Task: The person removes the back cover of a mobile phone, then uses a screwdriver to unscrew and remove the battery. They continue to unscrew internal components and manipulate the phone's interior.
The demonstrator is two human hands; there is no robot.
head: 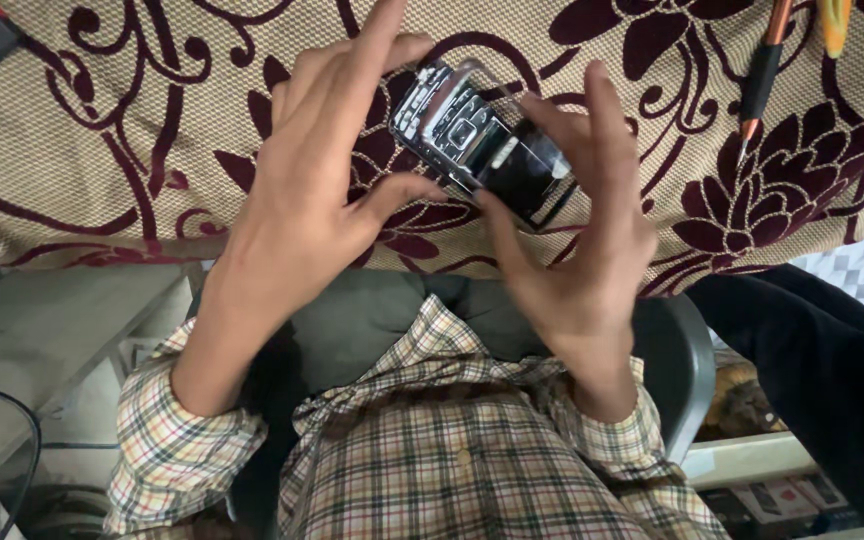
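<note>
Both hands hold a small black keypad phone point(482, 145) with silver trim above the patterned cloth point(132, 120); its long axis runs from ten o'clock, the keypad end, to four o'clock, the screen end. The left hand point(312, 190) pinches the keypad end between thumb and fingers, and the right hand point(582, 250) grips the screen end, fingers spread. A pen point(760, 80) lies at two o'clock.

You held a small black keypad phone point(482, 145) with silver-trimmed keys and a dark, glossy screen. It sat tilted diagonally, keypad end up and to the left, screen end down and to the right, face toward you. It hovered just above the beige cloth with maroon flowers point(132, 130), near that cloth's front edge, pinched between your 2 hands.
</note>
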